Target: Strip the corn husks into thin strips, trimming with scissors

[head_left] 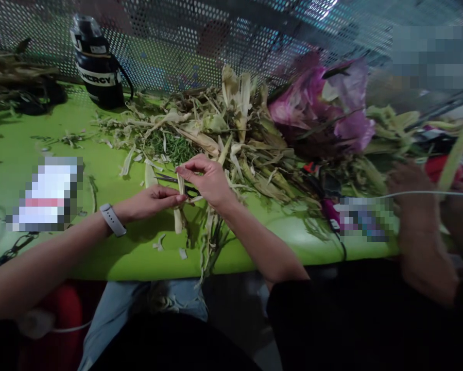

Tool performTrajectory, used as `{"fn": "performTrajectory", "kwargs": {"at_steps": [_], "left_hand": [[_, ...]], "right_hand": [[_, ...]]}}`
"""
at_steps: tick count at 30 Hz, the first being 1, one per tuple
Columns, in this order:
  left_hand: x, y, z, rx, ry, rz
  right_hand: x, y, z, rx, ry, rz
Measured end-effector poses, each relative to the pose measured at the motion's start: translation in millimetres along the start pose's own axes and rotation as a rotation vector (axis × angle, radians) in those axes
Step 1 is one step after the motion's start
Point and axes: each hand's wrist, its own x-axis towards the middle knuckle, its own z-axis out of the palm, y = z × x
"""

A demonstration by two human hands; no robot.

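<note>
Over the near part of the green table, my left hand (157, 200) pinches a pale strip of corn husk (178, 221) partway along its length. My right hand (205, 178) grips the upper end of the same strip between thumb and fingers. The strip hangs roughly upright, its lower end dangling below my left fingers. Partly hidden behind my hands lies a pair of dark scissors (166, 178). Thin green and pale strands (211, 242) trail over the table's front edge beneath my right forearm. Small husk scraps (159, 243) are scattered nearby.
A heap of dried husks (254, 165) covers the middle back, with a pink plastic bag (320, 103) beside it. At back left stands a black bottle (100, 77); a blurred-out phone (48, 193) lies nearer. Another person's arm (420, 221) reaches in from the right.
</note>
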Motion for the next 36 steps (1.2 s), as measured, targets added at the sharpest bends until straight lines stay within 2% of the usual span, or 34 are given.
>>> {"fn": "performTrajectory", "kwargs": {"at_steps": [3,6,10,13,17,20,25,30,33,36], "left_hand": [[0,-5,1.1,-0.090,0.098,0.009],[1,-7,1.4,-0.202,0.281,-0.007],[2,-4,1.1,-0.322,0.455,0.022],[1,-5,-1.3,-0.357,0.427,0.063],[0,-11,-8.2,-0.361,0.257,-0.016],[-1,-12,-12.0,-0.333,0.194,-0.040],[-3,-2,-10.1,-0.195,0.195,-0.048],[-5,5,-5.4,-0.144,0.205,-0.030],[-3,3,-4.5,-0.208,0.219,0.010],[-1,-3,-6.5,-0.400,0.284,0.104]], "right_hand": [[2,-1,-2,0.102,0.015,0.056],[4,-4,-7,0.195,0.005,0.156],[3,-7,-8,0.153,-0.148,0.256],[-1,-4,-2,0.123,-0.165,0.211],[-6,1,5,0.103,-0.151,0.142],[-8,-1,6,0.063,-0.127,0.083],[-4,-5,0,-0.003,0.017,0.032],[1,0,-2,-0.006,0.075,0.044],[5,7,-4,0.035,0.119,0.053],[9,14,-10,0.129,0.211,0.047]]}}
